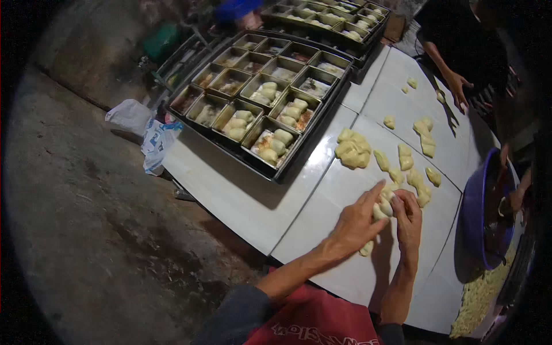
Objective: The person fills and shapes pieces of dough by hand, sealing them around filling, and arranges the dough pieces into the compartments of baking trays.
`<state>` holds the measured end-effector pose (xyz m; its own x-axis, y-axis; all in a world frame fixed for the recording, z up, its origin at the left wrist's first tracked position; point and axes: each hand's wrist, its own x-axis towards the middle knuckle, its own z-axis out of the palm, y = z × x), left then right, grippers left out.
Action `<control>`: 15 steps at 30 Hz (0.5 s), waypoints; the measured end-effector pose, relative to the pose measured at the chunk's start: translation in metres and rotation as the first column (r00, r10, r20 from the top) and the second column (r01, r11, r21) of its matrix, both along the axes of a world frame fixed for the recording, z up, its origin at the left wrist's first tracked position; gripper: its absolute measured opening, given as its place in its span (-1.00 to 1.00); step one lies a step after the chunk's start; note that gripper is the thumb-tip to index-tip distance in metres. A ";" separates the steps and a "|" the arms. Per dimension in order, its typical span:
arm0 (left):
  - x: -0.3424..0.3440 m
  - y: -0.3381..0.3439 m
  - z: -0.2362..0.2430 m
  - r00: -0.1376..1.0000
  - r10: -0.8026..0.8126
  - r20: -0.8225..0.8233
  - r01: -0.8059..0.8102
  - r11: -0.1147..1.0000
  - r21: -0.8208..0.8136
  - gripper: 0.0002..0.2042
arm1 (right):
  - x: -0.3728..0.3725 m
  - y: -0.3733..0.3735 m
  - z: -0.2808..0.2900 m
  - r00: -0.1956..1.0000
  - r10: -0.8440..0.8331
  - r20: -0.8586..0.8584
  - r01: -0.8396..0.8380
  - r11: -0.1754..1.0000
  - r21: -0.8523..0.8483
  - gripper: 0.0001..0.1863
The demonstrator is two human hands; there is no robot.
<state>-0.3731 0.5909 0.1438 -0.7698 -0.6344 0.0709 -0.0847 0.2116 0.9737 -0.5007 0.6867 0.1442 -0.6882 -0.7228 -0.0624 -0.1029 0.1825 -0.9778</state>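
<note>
Pale yellow dough (384, 208) sits between my two hands over the white tiled table. My left hand (356, 223) cups its left side with long, fairly straight fingers. On the other side my right hand (407, 221) pinches it between thumb and curled fingers. Just beyond lie several loose dough pieces (405, 157) and a larger dough lump (352, 149). A small dough scrap (366, 248) shows below my left hand. At the table's left, a dark tray (280, 177) carries rows of rectangular tins (273, 144), some with dough rolls inside.
A second tray of tins (336, 22) stands farther back. At the right is a purple tub (478, 213), where another person's hands reach in. Another person's hand (458, 87) hangs by the far right edge. Plastic bags (155, 138) lie at the table's left edge.
</note>
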 end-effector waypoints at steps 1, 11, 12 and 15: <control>0.015 -0.029 0.013 0.997 0.062 0.038 -0.063 0.998 0.027 -0.22 | 0.008 -0.033 0.006 0.998 0.062 -0.011 -0.063 0.997 -0.042 -0.75; 0.175 -0.298 0.062 0.828 0.550 0.109 -0.465 0.782 -0.415 -0.24 | 0.133 -0.372 0.057 0.816 0.450 -0.361 -0.519 0.847 -0.116 -0.67; 0.186 -0.321 0.052 0.821 0.554 0.141 -0.435 0.765 -0.474 -0.25 | 0.141 -0.401 0.046 0.789 0.465 -0.402 -0.534 0.843 -0.072 -0.68; 0.216 -0.369 0.021 0.744 0.595 0.305 -0.275 0.688 -0.672 -0.37 | 0.168 -0.464 -0.002 0.544 0.553 -0.631 -0.629 0.767 0.129 -0.72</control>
